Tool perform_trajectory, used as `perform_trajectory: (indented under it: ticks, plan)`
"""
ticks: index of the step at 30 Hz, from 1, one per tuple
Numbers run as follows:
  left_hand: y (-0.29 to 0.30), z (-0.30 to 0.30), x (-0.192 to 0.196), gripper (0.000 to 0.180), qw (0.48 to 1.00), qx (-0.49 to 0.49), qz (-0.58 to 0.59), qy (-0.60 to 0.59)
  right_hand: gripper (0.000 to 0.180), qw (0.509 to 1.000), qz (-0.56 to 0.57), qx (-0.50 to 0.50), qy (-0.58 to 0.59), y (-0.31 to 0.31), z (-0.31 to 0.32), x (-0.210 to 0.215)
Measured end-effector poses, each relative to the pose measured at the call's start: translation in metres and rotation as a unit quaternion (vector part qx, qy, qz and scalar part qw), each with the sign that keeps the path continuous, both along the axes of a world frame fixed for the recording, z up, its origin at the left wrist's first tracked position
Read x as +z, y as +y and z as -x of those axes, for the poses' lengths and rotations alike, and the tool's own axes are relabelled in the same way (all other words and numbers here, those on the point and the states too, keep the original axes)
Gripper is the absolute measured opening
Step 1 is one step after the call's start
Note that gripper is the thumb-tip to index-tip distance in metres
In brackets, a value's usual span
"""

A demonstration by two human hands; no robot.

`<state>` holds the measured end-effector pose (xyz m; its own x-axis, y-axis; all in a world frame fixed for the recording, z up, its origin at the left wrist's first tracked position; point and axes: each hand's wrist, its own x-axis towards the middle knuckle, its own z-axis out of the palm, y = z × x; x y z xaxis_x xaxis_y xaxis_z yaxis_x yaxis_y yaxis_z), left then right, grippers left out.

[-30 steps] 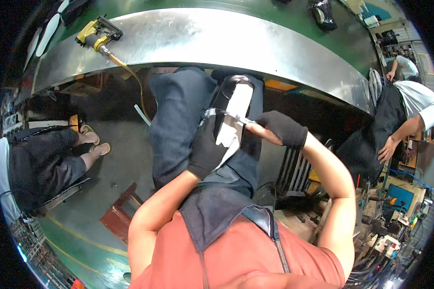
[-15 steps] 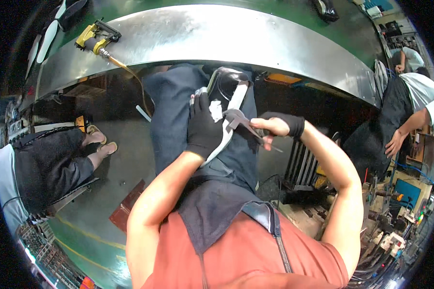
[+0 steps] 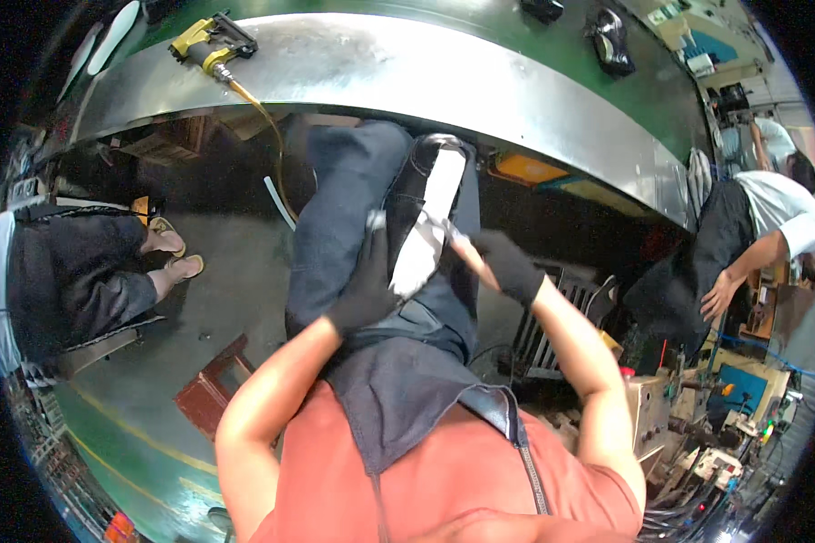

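A black shoe [image 3: 409, 195] lies upside down across my thighs, its long white underside [image 3: 417, 256] facing up and its toe pointing away from me. Along the shoe's left edge my left hand [image 3: 368, 281], in a black glove with bare fingertips, is closed and steadies it. My right hand [image 3: 501, 264], gloved the same way, is closed at the shoe's right edge near the middle. A small greyish thing juts from its fingers over the white underside; motion blur hides what it is.
A long metal bench edge [image 3: 353, 63] runs in front of my knees. On it lies a yellow and black nail gun [image 3: 210, 43] with an air hose. More black shoes [image 3: 610, 43] stand on the green surface beyond. Other people sit at left and right; a brown stool [image 3: 215, 385] stands left.
My right hand has moved in toward the shoe. A dark grey strip and a white crumpled piece seen before no longer show. The white underside is now in fuller view.
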<state>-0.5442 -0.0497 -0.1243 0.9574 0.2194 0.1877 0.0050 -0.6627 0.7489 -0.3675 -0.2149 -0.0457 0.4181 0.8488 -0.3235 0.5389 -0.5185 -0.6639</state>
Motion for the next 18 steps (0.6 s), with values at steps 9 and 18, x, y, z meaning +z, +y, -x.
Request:
perform_trajectory:
  ticks: [9, 18]
  plan:
    - [-0.009, -0.020, -0.016, 0.062, 0.928, 0.108, 0.338, 0.114, 0.044, 0.943, 0.094, -0.186, 0.259, -0.031, 0.030, 0.025]
    - [-0.017, -0.012, -0.031, 0.105, 0.979, 0.048, 0.186, 0.068, 0.028, 0.994, -0.105, -0.035, 0.009, 0.001, 0.037, 0.038]
